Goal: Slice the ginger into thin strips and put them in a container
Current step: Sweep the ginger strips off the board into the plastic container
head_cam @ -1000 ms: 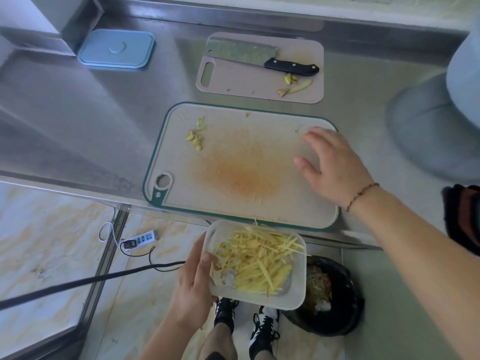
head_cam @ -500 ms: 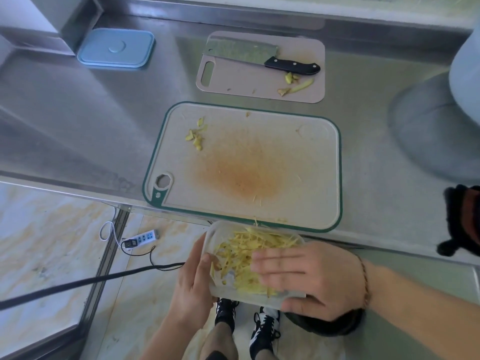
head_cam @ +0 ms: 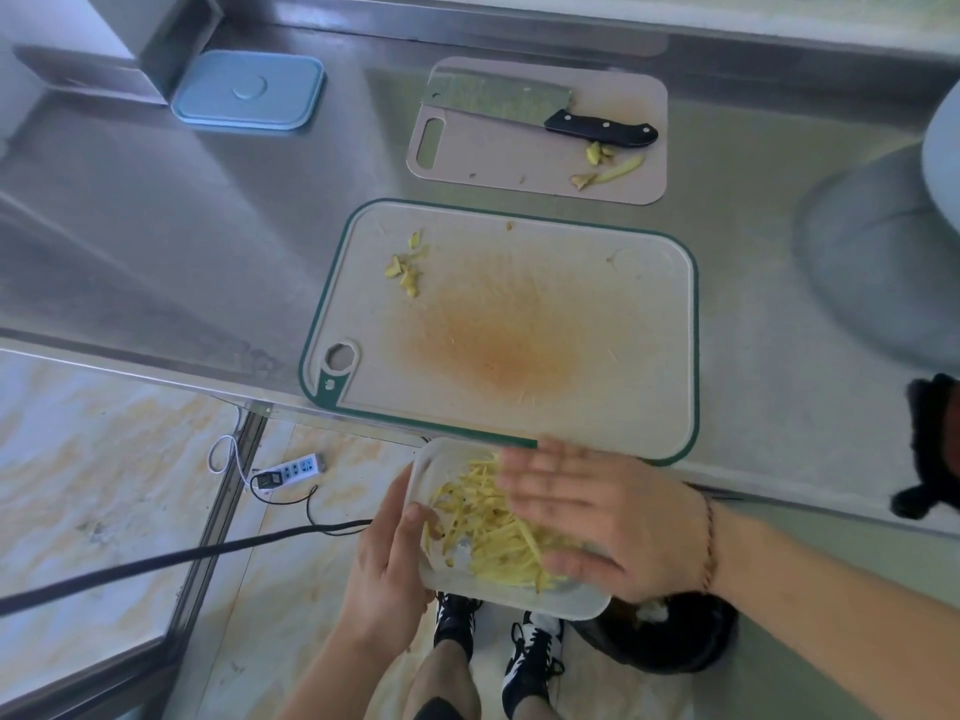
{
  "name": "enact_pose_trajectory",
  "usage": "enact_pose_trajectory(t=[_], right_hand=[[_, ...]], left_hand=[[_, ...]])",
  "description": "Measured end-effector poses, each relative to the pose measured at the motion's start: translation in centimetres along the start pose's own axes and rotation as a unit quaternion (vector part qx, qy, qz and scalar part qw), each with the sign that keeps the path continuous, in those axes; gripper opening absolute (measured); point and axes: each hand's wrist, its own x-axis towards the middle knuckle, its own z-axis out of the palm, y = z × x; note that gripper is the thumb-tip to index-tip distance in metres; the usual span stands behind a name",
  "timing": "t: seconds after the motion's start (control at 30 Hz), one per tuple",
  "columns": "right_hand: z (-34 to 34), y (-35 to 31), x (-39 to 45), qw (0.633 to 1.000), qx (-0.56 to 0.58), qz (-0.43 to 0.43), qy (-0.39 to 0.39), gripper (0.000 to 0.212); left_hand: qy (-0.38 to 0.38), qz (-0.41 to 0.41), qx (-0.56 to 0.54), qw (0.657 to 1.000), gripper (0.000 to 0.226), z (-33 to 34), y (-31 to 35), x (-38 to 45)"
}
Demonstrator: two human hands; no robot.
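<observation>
The ginger strips (head_cam: 498, 532) lie heaped in a pale container (head_cam: 519, 600) held just below the near edge of the steel surface (head_cam: 208, 226). The left hand (head_cam: 382, 574) has its grip curled round the container's left rim, thumb inside. The right hand (head_cam: 597, 527) lies flat and straight-fingered over the strips, gripping nothing. Behind, the green-rimmed cutting board (head_cam: 519, 324) carries ginger scraps (head_cam: 406, 265); a cleaver (head_cam: 530, 109) rests on a smaller board (head_cam: 519, 158).

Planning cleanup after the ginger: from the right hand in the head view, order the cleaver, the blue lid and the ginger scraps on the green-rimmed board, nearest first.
From the right hand:
1. Ginger scraps, green-rimmed board's far left.
2. Cleaver, on the pink board behind.
3. Blue lid, far left corner.
</observation>
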Motion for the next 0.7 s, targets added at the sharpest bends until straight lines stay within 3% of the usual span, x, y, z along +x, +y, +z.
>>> enact_pose_trajectory(t=[0.07, 0.13, 0.23, 0.3, 0.37, 0.47, 0.57, 0.7], right_hand=[[0.2, -0.5, -0.7, 0.996, 0.052, -0.055, 0.046, 0.038], [-0.4, 0.1, -0.8, 0.989, 0.080, -0.044, 0.113, 0.034], [-2.1, 2.6, -0.5, 0.979, 0.006, 0.104, 0.174, 0.051], [-3.0, 4.0, -0.5, 0.960, -0.073, 0.242, 0.123, 0.069], [-2.9, 4.0, -1.0, 0.950, -0.103, 0.291, 0.048, 0.079], [-1.7, 2.0, -1.9, 0.973, -0.102, 0.206, 0.000, 0.075], [-0.7, 0.0, -3.3, 0.995, -0.049, 0.091, 0.000, 0.062], [-0.1, -1.2, -4.3, 0.990, 0.084, 0.000, 0.110, 0.037]], left_hand=[[-0.001, -0.009, -0.003, 1.000, 0.075, 0.0, -0.1, 0.0], [-0.004, -0.008, -0.016, 1.000, 0.074, 0.0, 0.2, 0.0], [-0.007, 0.016, -0.016, 1.000, 0.067, 0.1, 0.7, 0.0], [-0.007, 0.016, -0.023, 1.000, 0.068, 0.2, 0.7, -0.1], [-0.006, 0.011, -0.028, 1.000, 0.072, 0.2, 0.7, -0.1], [-0.008, 0.014, -0.033, 0.999, 0.073, 0.4, 1.1, -0.3], [-0.009, 0.015, -0.047, 0.999, 0.069, 0.6, 1.7, -0.4], [-0.024, 0.010, -0.071, 0.997, 0.061, 1.1, 2.3, -0.8]])
